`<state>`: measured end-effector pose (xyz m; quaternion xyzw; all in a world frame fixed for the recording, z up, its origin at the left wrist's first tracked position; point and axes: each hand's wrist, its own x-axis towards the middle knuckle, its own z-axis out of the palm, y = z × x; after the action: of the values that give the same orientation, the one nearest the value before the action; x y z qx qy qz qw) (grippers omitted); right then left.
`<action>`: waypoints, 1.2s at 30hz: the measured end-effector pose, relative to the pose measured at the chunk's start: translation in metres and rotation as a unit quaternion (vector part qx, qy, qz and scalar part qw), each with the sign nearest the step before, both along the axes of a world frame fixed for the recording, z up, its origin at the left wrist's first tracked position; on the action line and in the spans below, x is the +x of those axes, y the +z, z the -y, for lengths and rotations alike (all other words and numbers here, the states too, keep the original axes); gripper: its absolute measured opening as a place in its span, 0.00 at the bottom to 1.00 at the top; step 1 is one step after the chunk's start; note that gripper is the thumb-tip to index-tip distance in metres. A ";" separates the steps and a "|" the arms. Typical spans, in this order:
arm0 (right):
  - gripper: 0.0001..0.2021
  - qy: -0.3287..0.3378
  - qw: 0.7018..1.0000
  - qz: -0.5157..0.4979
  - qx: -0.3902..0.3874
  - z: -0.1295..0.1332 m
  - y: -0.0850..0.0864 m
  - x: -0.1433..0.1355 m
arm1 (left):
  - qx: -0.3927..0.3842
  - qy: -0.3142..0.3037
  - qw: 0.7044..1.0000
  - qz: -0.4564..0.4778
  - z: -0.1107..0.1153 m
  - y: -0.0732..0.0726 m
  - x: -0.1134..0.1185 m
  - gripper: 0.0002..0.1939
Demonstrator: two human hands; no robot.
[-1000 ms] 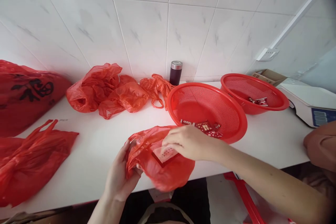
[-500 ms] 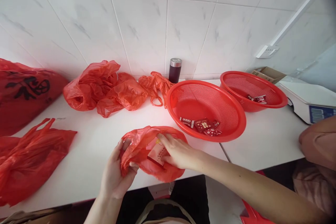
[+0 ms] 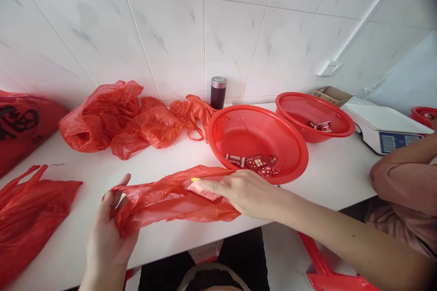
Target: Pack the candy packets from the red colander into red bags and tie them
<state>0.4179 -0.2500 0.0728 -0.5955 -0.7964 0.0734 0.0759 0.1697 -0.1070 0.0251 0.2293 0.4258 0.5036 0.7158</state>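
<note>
Plainly, the left grip (image 3: 114, 227) pinches a red bag (image 3: 153, 207), the right grip (image 3: 251, 193) a packet (image 3: 198, 188) with illegible print (image 3: 205, 193).

Soft, bright light fills the picture, making the tiled wall (image 3: 170, 32) and the table (image 3: 177, 154) look very white with only faint shadows, while the thin red bag (image 3: 191, 213) has little shiny bits, lines lean and stretch near the sides, and the top right corner goes dark and blurry.

One head-worn camera looks forward and down, close over the table (image 3: 327, 179), toward the tiled wall (image 3: 235, 45).
</note>
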 end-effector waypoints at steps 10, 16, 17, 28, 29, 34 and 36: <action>0.18 -0.007 0.974 0.138 -0.180 -0.001 -0.022 -0.021 | 0.102 -0.050 0.986 -0.119 0.004 -0.010 -0.005 0.18; 0.09 0.064 0.998 -0.004 0.015 0.001 0.003 -0.016 | 0.070 -0.064 0.991 -0.090 0.005 -0.003 -0.008 0.09; 0.11 0.054 0.995 -0.052 0.071 0.000 0.012 -0.012 | 0.070 -0.076 0.991 -0.087 0.008 -0.002 -0.006 0.10; 0.21 -0.208 0.963 0.004 -0.174 -0.035 -0.003 0.082 | 0.097 -0.134 0.984 -0.073 0.041 0.020 0.008 0.26; 0.19 -0.208 0.958 0.000 -0.196 -0.034 -0.010 0.084 | 0.094 -0.136 0.984 -0.074 0.042 0.020 0.008 0.26; 0.12 -0.213 0.955 -0.020 -0.206 -0.033 -0.022 0.092 | 0.087 -0.129 0.985 -0.071 0.043 0.016 0.012 0.23; 0.13 -0.201 0.958 -0.016 -0.202 -0.037 -0.021 0.102 | 0.087 -0.129 0.985 -0.071 0.043 0.014 0.013 0.23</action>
<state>0.5204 -0.2134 0.0522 -0.7451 -0.6273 0.2257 -0.0205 0.1823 -0.1498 0.0391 0.3789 0.3966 0.4250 0.7201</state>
